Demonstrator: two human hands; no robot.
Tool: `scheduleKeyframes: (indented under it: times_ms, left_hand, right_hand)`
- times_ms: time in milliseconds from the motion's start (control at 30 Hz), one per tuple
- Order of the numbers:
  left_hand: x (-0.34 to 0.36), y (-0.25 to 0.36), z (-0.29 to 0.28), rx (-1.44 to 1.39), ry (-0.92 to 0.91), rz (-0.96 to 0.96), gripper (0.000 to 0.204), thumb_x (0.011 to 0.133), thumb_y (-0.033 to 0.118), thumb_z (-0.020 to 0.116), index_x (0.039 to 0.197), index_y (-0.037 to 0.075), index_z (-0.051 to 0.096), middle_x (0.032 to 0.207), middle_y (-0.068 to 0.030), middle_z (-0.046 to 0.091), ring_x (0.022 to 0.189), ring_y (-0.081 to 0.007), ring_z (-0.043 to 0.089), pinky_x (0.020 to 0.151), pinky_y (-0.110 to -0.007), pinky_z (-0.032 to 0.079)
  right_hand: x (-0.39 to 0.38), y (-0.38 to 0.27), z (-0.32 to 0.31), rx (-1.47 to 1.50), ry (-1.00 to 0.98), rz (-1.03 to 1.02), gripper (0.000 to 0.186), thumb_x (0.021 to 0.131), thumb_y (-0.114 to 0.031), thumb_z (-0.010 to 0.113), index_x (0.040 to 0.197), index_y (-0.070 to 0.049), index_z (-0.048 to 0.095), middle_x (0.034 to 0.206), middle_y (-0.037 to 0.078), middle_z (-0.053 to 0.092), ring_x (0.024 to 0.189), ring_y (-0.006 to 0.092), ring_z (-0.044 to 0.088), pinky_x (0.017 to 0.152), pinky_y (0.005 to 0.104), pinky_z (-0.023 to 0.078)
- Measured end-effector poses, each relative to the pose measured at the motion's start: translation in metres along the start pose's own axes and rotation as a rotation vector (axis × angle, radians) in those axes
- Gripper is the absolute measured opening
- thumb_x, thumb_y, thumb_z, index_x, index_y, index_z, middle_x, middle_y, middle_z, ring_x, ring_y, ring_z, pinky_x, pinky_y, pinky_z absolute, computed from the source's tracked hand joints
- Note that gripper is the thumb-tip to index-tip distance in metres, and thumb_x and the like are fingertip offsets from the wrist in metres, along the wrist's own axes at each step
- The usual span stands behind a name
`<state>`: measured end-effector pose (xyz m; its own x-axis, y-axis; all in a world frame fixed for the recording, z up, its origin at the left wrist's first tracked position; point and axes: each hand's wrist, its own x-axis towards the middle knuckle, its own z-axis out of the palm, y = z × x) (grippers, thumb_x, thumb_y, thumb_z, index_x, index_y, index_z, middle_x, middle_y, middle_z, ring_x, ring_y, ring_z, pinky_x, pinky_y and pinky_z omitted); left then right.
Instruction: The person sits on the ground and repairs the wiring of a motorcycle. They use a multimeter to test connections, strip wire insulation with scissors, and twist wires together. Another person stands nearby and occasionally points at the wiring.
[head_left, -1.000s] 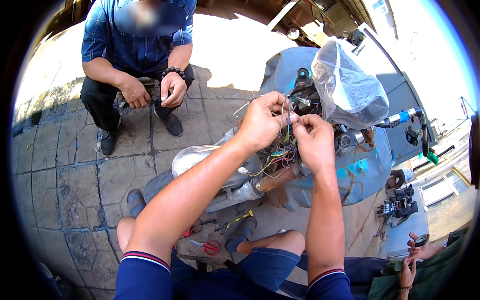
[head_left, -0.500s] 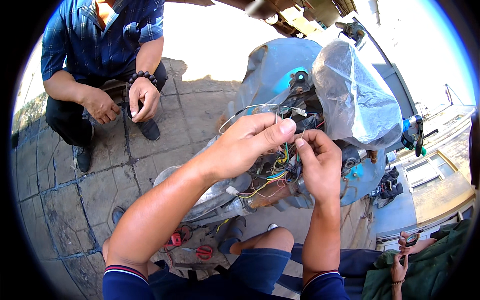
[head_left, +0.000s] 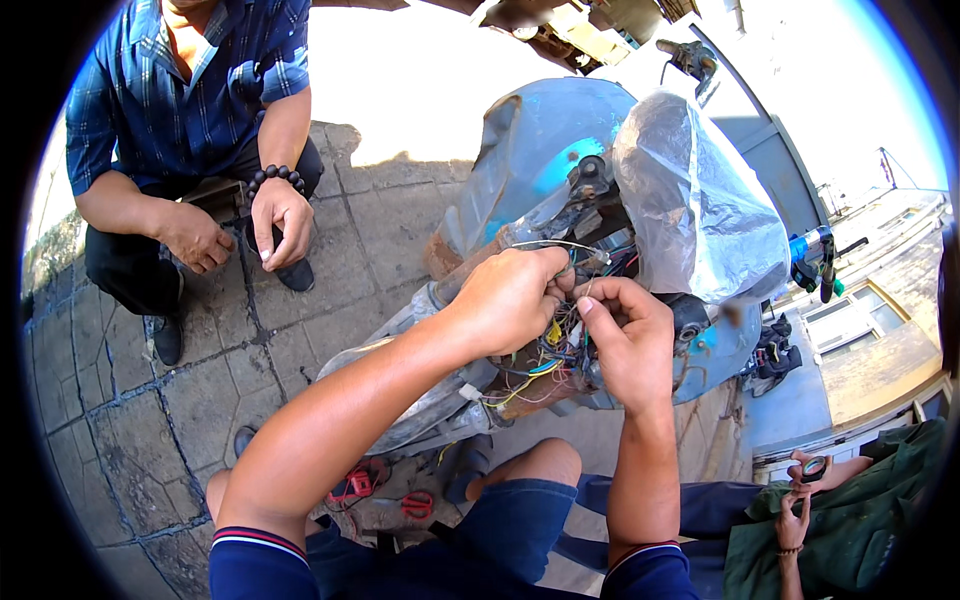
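Observation:
Both my hands work over a bundle of coloured wires (head_left: 545, 368) in the opened middle of a motorbike. My left hand (head_left: 518, 298) is closed, its fingers curled down over a thin wire; its fingertips are partly hidden. Close beside it, my right hand (head_left: 634, 335) pinches a thin wire between thumb and forefinger. A pale wire (head_left: 545, 243) arcs just beyond my left hand. One white plug connector (head_left: 470, 393) hangs at the near left side of the bundle.
Clear plastic wraps the bike's rounded part (head_left: 690, 200) and the blue bodywork (head_left: 560, 120). Red-handled scissors (head_left: 417, 505) and a red tool (head_left: 355, 485) lie on the paving below. A person squats at left, hands (head_left: 283, 225) loose; another at lower right holds a small round object (head_left: 815, 468).
My left hand has turned over, its raised thumb now tucked down toward the wires. My right hand keeps its pinch. The whole view has shifted slightly.

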<state>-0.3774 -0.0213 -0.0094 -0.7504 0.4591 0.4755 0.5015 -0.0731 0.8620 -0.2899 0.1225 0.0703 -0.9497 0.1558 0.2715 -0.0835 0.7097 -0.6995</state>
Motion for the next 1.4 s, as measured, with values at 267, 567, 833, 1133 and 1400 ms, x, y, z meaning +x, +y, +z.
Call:
scheduleKeyframes:
  times_ms: [267, 567, 833, 1133, 1400]
  left_hand:
    - [0.006, -0.006, -0.004, -0.282, 0.047, -0.093, 0.013, 0.088, -0.009, 0.063, 0.1, -0.004, 0.059, 0.085, -0.0087, 0.067, 0.078, -0.0148, 0.066, 0.071, -0.032, 0.056]
    - [0.009, -0.017, -0.002, -0.532, 0.004, -0.11, 0.017, 0.088, -0.012, 0.061, 0.103, -0.004, 0.058, 0.088, -0.006, 0.064, 0.08, -0.0117, 0.063, 0.069, -0.029, 0.055]
    - [0.004, -0.005, -0.003, -0.493, 0.031, -0.118, 0.02, 0.087, -0.01, 0.066, 0.105, -0.004, 0.059, 0.088, -0.0031, 0.061, 0.082, -0.0093, 0.06, 0.072, -0.028, 0.055]
    - [-0.005, -0.007, -0.001, -0.463, 0.081, -0.125, 0.018, 0.09, -0.005, 0.064, 0.108, -0.004, 0.06, 0.093, -0.0072, 0.065, 0.081, -0.0121, 0.065, 0.07, -0.029, 0.056]
    - [0.001, 0.001, -0.007, -0.662, -0.049, -0.422, 0.02, 0.088, -0.008, 0.063, 0.107, -0.005, 0.059, 0.092, -0.0103, 0.066, 0.081, -0.0175, 0.07, 0.064, -0.028, 0.056]
  right_hand:
    - [-0.003, -0.005, 0.004, -0.273, 0.061, -0.264, 0.009, 0.079, 0.004, 0.067, 0.087, 0.001, 0.069, 0.079, 0.011, 0.066, 0.067, 0.0216, 0.062, 0.064, 0.0329, 0.05]
    - [-0.006, -0.016, 0.005, -0.752, 0.091, -0.457, 0.005, 0.074, -0.003, 0.069, 0.079, -0.003, 0.069, 0.077, 0.013, 0.063, 0.074, 0.035, 0.062, 0.067, 0.0446, 0.051]
    - [-0.002, -0.017, 0.005, -0.829, 0.066, -0.331, 0.006, 0.075, -0.007, 0.072, 0.075, -0.005, 0.067, 0.073, 0.013, 0.064, 0.07, 0.0354, 0.065, 0.064, 0.0467, 0.052]
    - [0.003, -0.012, 0.005, -0.64, -0.023, -0.195, 0.017, 0.079, -0.008, 0.076, 0.089, -0.003, 0.062, 0.075, 0.013, 0.069, 0.071, 0.0367, 0.068, 0.064, 0.0485, 0.052]
    - [0.001, -0.015, 0.002, -0.547, -0.097, -0.193, 0.026, 0.081, -0.002, 0.072, 0.105, -0.002, 0.062, 0.082, 0.013, 0.071, 0.081, 0.0378, 0.069, 0.07, 0.0489, 0.053]
